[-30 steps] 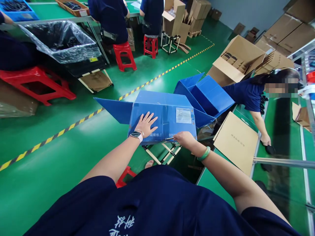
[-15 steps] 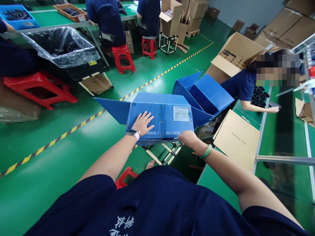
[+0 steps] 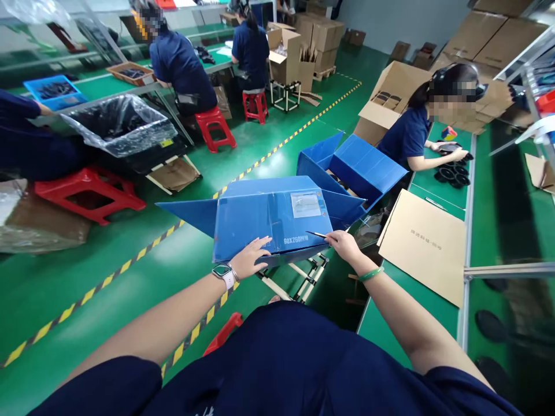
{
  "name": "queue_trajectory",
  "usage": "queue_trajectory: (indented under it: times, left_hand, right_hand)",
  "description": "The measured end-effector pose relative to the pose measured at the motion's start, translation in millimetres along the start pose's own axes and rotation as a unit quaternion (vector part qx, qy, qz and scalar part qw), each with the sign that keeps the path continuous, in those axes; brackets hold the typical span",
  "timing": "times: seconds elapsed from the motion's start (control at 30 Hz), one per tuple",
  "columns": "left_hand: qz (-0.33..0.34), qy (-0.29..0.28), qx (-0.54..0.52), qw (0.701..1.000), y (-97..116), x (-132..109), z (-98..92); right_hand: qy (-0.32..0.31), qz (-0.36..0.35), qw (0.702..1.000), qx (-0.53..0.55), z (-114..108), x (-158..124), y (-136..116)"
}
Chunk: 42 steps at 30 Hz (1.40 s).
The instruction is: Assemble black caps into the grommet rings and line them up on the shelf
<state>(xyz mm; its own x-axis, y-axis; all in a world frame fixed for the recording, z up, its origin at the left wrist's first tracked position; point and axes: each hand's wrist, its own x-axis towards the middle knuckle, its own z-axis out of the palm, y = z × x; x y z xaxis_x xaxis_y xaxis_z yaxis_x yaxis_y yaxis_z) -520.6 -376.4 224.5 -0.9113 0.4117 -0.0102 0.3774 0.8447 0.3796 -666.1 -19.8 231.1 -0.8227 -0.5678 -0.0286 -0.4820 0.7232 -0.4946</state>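
In front of me is a blue box (image 3: pixel 247 219) with its flaps folded out, a label pouch and white print on its top panel. It rests on a stand (image 3: pixel 299 271) of pale tubes. My left hand (image 3: pixel 250 257) lies with outstretched fingers on the near edge of that panel. At the box's near right corner my right hand (image 3: pixel 344 245) is closed on a thin dark pen-like stick (image 3: pixel 316 234), whose tip points left over the panel. Its exact kind is too small to tell. Behind stands a second blue box (image 3: pixel 373 167), open at the top.
Flat cardboard (image 3: pixel 422 245) lies on the green bench to my right, where a co-worker (image 3: pixel 403 138) handles black parts. Other people sit on red stools (image 3: pixel 212 130) along the left bench. A lined black bin (image 3: pixel 125 127) stands there. Striped tape (image 3: pixel 143 254) crosses the floor.
My left hand has slid from the middle of the panel to its near edge. My right hand has shifted slightly right, and the dark stick now shows in it. The view has tilted up.
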Motion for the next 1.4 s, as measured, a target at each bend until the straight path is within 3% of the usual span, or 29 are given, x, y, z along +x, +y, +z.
queue_trajectory:
  times: [0.13,0.33,0.43,0.53,0.67,0.77,0.87,0.97,1.1,1.4]
  left_hand:
    - [-0.022,0.005,0.03,0.999,-1,9,-0.5]
    - [0.059,-0.024,0.062,0.996,-2,21,0.6]
    - [0.112,-0.04,0.068,0.991,-7,31,5.0]
    - [0.14,-0.037,0.067,0.987,-26,43,-1.4]
    - [0.126,0.003,0.052,0.991,-79,71,-44.9]
    - [0.104,0.036,0.034,0.993,-124,96,-88.0]
    - [0.085,0.058,0.024,0.994,-159,109,-116.9]
    - [0.068,0.07,0.023,0.995,-178,108,-124.6]
    - [0.052,0.074,0.031,0.995,-187,101,-120.5]
    - [0.017,0.057,0.055,0.997,-192,90,-118.0]
  right_hand:
    - [0.052,0.025,0.994,0.094,19,0,-2]
    - [0.164,0.119,0.965,0.167,40,-8,-21]
    - [0.241,0.191,0.935,0.177,53,-18,-45]
    - [0.289,0.247,0.905,0.191,73,-27,-85]
    - [0.307,0.274,0.888,0.207,105,-15,-156]
    - [0.292,0.262,0.895,0.214,122,18,-198]
    - [0.273,0.238,0.905,0.222,132,61,-221]
    - [0.259,0.21,0.914,0.232,138,103,-227]
    - [0.241,0.177,0.921,0.248,153,136,-225]
    - [0.227,0.136,0.93,0.257,188,146,-212]
